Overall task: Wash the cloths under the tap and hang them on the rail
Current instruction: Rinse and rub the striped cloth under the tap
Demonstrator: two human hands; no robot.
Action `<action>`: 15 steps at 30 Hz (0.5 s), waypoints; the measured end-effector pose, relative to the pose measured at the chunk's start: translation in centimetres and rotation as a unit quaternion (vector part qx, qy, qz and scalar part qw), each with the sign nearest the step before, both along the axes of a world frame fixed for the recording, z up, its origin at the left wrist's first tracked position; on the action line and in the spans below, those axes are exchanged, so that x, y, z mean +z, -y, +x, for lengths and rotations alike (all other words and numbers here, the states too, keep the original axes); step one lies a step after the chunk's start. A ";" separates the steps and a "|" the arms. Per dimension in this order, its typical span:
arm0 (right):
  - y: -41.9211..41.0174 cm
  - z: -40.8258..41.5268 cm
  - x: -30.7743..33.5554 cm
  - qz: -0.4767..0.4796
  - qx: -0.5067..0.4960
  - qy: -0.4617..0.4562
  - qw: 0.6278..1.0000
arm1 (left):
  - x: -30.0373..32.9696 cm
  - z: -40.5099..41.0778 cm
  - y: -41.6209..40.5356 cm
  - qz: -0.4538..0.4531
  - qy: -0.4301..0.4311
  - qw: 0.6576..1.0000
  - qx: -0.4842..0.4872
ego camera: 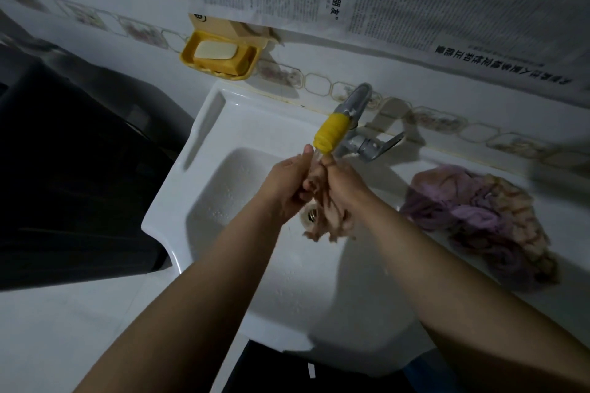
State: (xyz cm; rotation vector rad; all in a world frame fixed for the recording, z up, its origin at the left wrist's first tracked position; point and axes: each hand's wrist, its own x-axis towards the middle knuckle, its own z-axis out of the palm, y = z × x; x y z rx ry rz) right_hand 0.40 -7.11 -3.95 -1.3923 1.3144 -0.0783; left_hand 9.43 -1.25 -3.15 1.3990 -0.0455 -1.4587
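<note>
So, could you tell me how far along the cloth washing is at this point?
Nothing looks finished: no rail or hung cloth is in view. In hand: the left hand and right hand grip a pale cloth under the yellow-tipped tap, over the sink. Left: a pile of purple and striped cloths waits on the ledge to the right, then all the hanging.

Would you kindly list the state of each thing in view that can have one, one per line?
Left hand: gripping the pale cloth.
Right hand: gripping the same cloth.
Pale cloth: bunched between both hands under the yellow spout, over the basin.
Tap: flow not discernible.
Purple and striped cloths: heaped on the sink ledge, untouched.
Soap dish: holds a soap bar.
Sink: wet with droplets.
</note>
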 end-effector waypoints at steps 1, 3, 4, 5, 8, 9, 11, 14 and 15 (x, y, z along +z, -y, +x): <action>0.2 -0.3 -0.3 0.058 0.002 0.003 0.998 | 0.4 0.6 -0.2 -0.018 -0.001 1.000 -0.005; -0.2 -1.2 -0.3 0.109 -0.005 0.032 0.994 | 0.9 1.7 -0.7 -0.020 0.038 0.999 -0.020; -0.2 -1.5 -0.1 0.115 -0.017 0.065 0.991 | 0.8 2.0 -0.9 -0.011 0.074 0.996 -0.037; -0.1 -1.8 -0.1 0.125 -0.039 0.114 0.985 | 0.9 2.2 -1.1 0.005 0.122 0.991 -0.061; 0.8 -1.8 0.0 0.126 -0.113 0.221 0.960 | 0.5 2.3 -1.5 0.054 0.290 0.947 -0.128; 1.0 -1.5 0.2 0.119 -0.132 0.224 0.958 | 0.4 2.1 -1.4 0.055 0.324 0.936 -0.126; 0.9 -0.8 0.6 0.081 -0.130 0.177 0.972 | 0.5 1.6 -0.8 0.051 0.340 0.935 -0.093; -1.2 0.5 1.9 -0.043 -0.072 0.108 0.991 | 0.7 0.5 0.3 0.075 0.281 0.956 -0.034; -1.7 1.0 2.3 -0.083 -0.062 0.090 0.991 | 0.8 0.0 0.6 0.080 0.246 0.966 -0.023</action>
